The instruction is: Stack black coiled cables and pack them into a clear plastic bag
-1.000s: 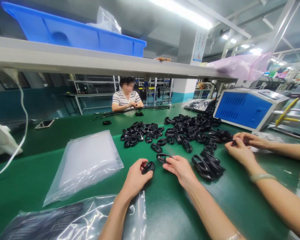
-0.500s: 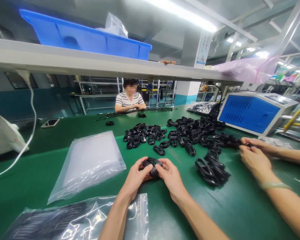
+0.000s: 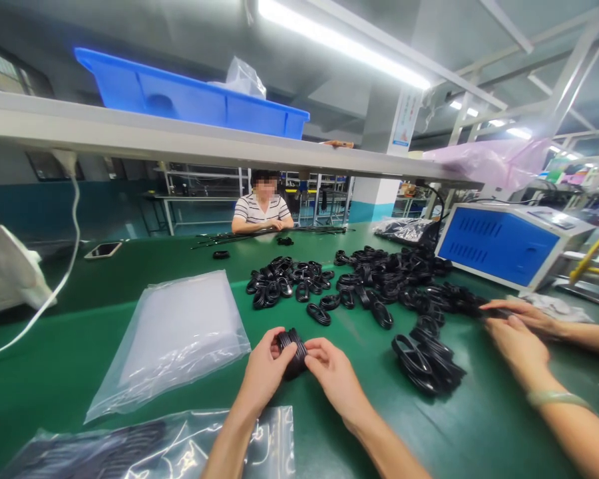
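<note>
A bundle of coiled black cables (image 3: 294,356) is held just above the green table in front of me. My left hand (image 3: 268,359) is closed around its left side, thumb on the near face. My right hand (image 3: 332,372) pinches the bundle's right edge between thumb and fingertips. Beyond my hands lies a scattered heap of coiled black cables (image 3: 292,276), with a larger pile (image 3: 384,273) to its right. A thicker stack of coils (image 3: 424,366) rests right of my hands.
To my left lie clear plastic bags (image 3: 174,339) and a bag with black cables (image 3: 104,446). A co-worker's hands (image 3: 522,332) touch cables at right, beside a blue machine (image 3: 494,243). Another person (image 3: 262,206) sits opposite. A shelf (image 3: 190,146) with a blue bin (image 3: 190,100) hangs overhead.
My hands have turned the cable bundle and shifted it slightly left. My right hand has moved from its top to its right edge. The camera view has tilted up a little.
</note>
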Demonstrator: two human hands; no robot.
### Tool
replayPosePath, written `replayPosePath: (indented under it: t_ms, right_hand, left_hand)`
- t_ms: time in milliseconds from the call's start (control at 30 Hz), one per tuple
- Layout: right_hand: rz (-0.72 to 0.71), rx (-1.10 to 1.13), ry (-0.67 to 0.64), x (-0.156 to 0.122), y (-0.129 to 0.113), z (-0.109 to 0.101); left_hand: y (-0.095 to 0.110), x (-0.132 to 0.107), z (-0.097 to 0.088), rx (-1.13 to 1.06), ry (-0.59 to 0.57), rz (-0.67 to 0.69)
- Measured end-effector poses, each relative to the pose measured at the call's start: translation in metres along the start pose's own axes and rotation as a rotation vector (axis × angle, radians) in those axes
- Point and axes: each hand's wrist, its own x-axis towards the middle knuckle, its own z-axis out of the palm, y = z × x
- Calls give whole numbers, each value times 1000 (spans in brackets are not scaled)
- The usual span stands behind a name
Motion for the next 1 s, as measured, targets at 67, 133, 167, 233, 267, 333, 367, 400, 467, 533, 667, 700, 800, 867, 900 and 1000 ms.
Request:
replayPosePath:
  t_ms: [67,133,167,233,267,333,367,400,467,533,667,700,800,867,900,1000]
  right_hand:
    - [-6,4,-9,1,2,0]
    - [-14,-6,-12,2,4,-1]
    - [-18,-13,-12,3,4,-2]
    - [-29,-27,-9,3,6,-2]
    - [-34,-30,-9,4,6,-2]
    - [-37,-34,-14,5,7,-3]
    - [-33,-41,-15,6,8,-3]
    - [-28,-56,-11,6,9,-3]
    - [-23,-102,13,8,10,-4]
    - [-27,-139,31,8,11,-4]
    - [-13,-147,8,7,10,-6]
    - [-8,-149,4,7,9,-6]
    - [-7,-167,0,7,8,-6]
    - [-13,-180,0,7,9,-6]
    - [-17,-186,2,7,9,-6]
    - [-29,-190,7,6,9,-6]
  left_hand:
    - [-2,0,1,64,15,64]
    - [-3,-1,1,160,36,158]
    - [-2,-1,1,207,37,199]
    - [0,-2,-2,251,-19,225]
    - [2,-3,-4,242,-71,209]
    - [6,-5,-8,206,-171,164]
    - [8,-6,-10,184,-197,144]
    - [9,-7,-11,170,-203,135]
    - [10,-8,-11,179,-177,153]
    - [10,-9,-11,209,-155,188]
    - [6,-8,-10,226,-159,208]
    - [4,-8,-10,220,-160,207]
    - [2,-7,-10,234,-139,221]
    - [1,-7,-10,296,-114,235]
    - [1,-7,-9,332,-107,241]
    - [1,-7,-8,397,-109,254]
